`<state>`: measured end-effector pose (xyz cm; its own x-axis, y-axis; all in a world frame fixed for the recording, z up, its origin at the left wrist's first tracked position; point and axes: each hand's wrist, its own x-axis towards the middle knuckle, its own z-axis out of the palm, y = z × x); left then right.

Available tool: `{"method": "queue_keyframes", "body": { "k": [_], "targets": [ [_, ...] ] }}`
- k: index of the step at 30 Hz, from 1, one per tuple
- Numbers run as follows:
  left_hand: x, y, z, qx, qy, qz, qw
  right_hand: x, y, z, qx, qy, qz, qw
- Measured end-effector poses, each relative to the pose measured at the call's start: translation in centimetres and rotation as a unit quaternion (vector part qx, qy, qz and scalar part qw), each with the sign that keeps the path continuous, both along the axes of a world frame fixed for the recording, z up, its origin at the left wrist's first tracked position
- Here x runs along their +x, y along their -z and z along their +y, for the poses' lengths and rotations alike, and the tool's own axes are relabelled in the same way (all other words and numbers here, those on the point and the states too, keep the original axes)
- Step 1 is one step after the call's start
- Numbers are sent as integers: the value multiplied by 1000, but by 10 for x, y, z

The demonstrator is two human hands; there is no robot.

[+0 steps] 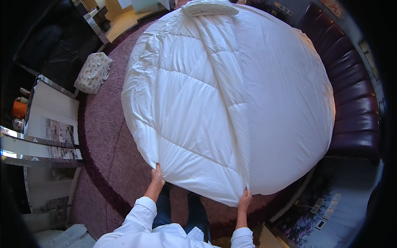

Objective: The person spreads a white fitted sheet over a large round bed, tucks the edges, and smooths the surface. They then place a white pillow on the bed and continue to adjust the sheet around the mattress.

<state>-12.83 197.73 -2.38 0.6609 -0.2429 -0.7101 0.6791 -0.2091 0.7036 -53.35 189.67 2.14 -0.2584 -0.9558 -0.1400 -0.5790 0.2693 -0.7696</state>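
Observation:
A white quilted duvet [188, 99] lies over the left part of a round bed, pulled taut toward me. My left hand [157, 173] is closed on its near edge at the left. Further right, my right hand [245, 199] grips the near corner, where a long fold runs away from it up the duvet. The bed's right part shows a smooth white fitted sheet [285, 103]. At the far end, a folded white bundle [210, 7] of bedding rests on the duvet's end; whether it is part of the duvet I cannot tell.
A padded dark purple headboard [353, 99] curves along the bed's right side. On the purple carpet [103, 144] at the left stands a patterned fabric bag [93, 72]. Cabinets with pale pictured panels [51, 115] line the left wall. Switches and sockets [329, 206] sit at the lower right.

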Motion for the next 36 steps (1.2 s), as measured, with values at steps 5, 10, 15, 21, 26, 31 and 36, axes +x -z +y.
{"method": "queue_keyframes", "body": {
  "k": [5,10,15,21,26,31,36],
  "targets": [
    [9,47,8,102,73,-67,990,18,7,-4,30,6,18,999],
    [18,42,-13,341,221,-140,903,37,1,-10,12,-25,9,1000],
    [-7,-6,-77,353,300,-498,733,48,-31,5,34,-30,-49,998],
    [-65,-23,-95,405,367,-343,764,46,-61,8,59,-37,-122,990],
    [-58,28,-42,41,34,199,979,25,-87,7,-24,-103,-153,983],
    [-11,53,-44,-53,2,209,976,11,-98,-6,16,-119,-174,977],
    [-19,13,-71,-93,26,220,971,-5,-95,-24,24,-96,-218,971]
  ]
}}
